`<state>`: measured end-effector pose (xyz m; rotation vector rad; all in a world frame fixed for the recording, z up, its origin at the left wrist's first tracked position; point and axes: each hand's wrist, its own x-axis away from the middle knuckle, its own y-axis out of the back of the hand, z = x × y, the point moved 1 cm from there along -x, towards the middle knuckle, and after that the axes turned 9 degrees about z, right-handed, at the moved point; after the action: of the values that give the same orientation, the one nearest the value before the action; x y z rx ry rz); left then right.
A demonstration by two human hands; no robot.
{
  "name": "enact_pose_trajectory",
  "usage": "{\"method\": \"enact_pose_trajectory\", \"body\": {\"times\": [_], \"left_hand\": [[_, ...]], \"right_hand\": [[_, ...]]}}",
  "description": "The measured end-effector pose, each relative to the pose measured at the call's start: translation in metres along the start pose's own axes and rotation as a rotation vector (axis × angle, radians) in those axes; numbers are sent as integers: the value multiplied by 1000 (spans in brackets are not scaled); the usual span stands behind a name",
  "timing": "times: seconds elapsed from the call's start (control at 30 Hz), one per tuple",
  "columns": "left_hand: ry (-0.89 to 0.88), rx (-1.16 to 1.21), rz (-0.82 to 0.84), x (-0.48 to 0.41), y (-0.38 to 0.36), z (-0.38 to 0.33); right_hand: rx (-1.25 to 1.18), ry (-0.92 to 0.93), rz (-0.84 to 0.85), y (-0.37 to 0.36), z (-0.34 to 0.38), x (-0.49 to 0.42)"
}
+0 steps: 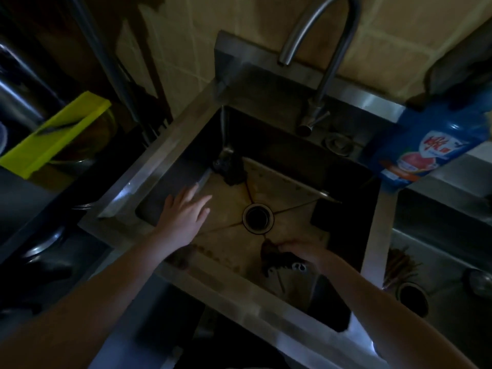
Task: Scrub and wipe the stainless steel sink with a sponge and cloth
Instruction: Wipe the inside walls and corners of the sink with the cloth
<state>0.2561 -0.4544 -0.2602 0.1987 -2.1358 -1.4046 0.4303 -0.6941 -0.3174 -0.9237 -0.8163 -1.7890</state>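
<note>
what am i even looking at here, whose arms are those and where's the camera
There is one picture, taken by a wide-angle camera worn on a person's head, looking down. The arms are that person's own. Below is a stainless steel sink with a drain in the middle of its stained floor and a faucet above. The left hand is open and empty, reaching over the sink floor. The right hand presses a dark scrubbing pad or cloth against the floor; it is too dim to tell which. A blue detergent bottle stands on the right rim.
</note>
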Motion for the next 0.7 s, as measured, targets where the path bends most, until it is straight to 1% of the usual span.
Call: {"method": "enact_pose_trajectory", "body": {"times": [0.07,0.1,0.17,0.27,0.33,0.43,0.57,0.6,0.7], "left_hand": [[-3,-20,21,-15,7,9],[-4,-32,36,-24,10,14],[-13,-57,59,-40,15,22],[-28,-80,26,-60,25,30],[-36,-103,10,-74,32,35],[-64,-126,10,-97,43,44],[-129,-164,0,-139,62,51],[-143,-179,3,-151,66,53],[-188,-231,6,-184,81,57]], "right_hand": [[-13,101,-49,-3,21,-16],[-55,123,-58,-3,30,-24],[-165,124,-87,-4,43,-35],[-316,146,-184,-4,59,-51],[-453,139,-217,-6,70,-59],[-715,102,-211,-11,86,-71],[-986,5,-185,-18,110,-84],[-1071,18,-174,-20,116,-88],[-1317,136,-132,-26,137,-102]]}}
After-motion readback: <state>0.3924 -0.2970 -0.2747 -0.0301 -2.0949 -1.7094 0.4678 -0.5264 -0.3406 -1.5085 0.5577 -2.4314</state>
